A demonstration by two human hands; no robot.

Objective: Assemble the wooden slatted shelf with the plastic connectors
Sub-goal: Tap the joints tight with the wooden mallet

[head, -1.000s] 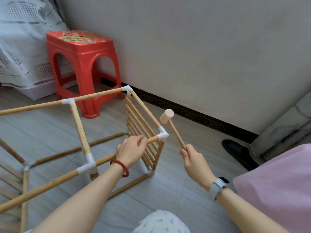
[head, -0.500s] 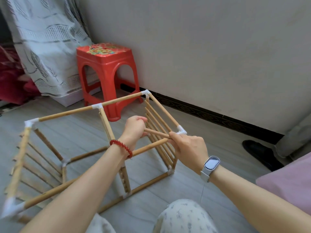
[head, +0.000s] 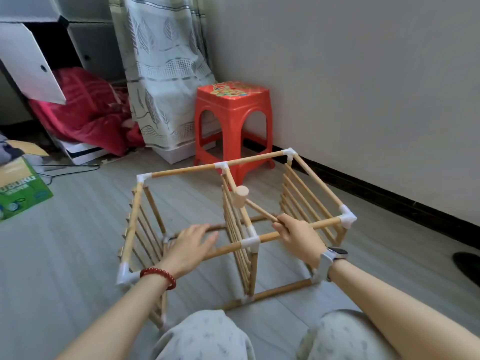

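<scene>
the shelf [head: 233, 229] lies lengthwise left to right before the stool [head: 231, 120]. left hand [head: 192, 245] rests flat, fingers straight, on its near rail; right hand [head: 298, 235] grips a mallet [head: 249, 203], head pointing left.

**Floor and what stands on it**

The grey plank floor [head: 78, 229] carries the wooden shelf frame [head: 272, 292] near the middle. A red stool [head: 231, 120] stands behind it by the wall. A green box [head: 23, 188] sits at the left edge, and red bedding [head: 85, 113] is heaped near the curtain. A dark shoe [head: 467, 266] rests at the right.
</scene>
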